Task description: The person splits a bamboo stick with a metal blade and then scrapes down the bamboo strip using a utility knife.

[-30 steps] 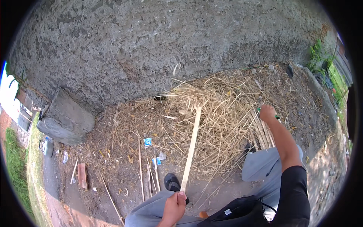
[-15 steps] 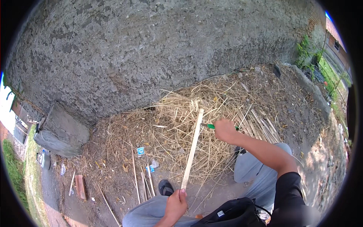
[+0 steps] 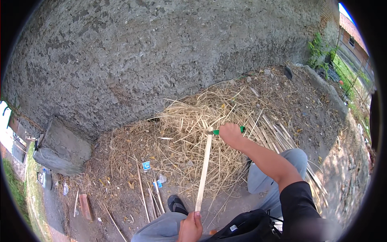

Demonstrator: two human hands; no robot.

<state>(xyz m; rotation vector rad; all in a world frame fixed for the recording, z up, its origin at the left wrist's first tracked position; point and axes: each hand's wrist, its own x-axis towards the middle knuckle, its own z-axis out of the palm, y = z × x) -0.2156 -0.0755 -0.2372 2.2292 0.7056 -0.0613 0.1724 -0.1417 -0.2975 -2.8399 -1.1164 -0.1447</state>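
My left hand [image 3: 190, 228] grips the near end of a long pale wooden strip [image 3: 204, 171], which slants up and away from me. Closed around the green handle of a knife [image 3: 215, 132] is my right hand [image 3: 231, 135]. The knife's short blade lies across the strip close to its far end. Under and beyond the strip spreads a heap of thin, straw-coloured shavings [image 3: 189, 115].
A rough grey wall [image 3: 161, 48] rises behind the heap. To the right lies a stack of split strips [image 3: 274, 133]. On the left are a concrete block [image 3: 66, 147], a reddish-brown slab [image 3: 85, 206], several loose sticks [image 3: 142, 189] and a blue wrapper [image 3: 146, 165].
The knife in my right hand now lies across the strip nearer its far end. My left hand and the strip have shifted slightly toward me, and the whole view has tilted a little.
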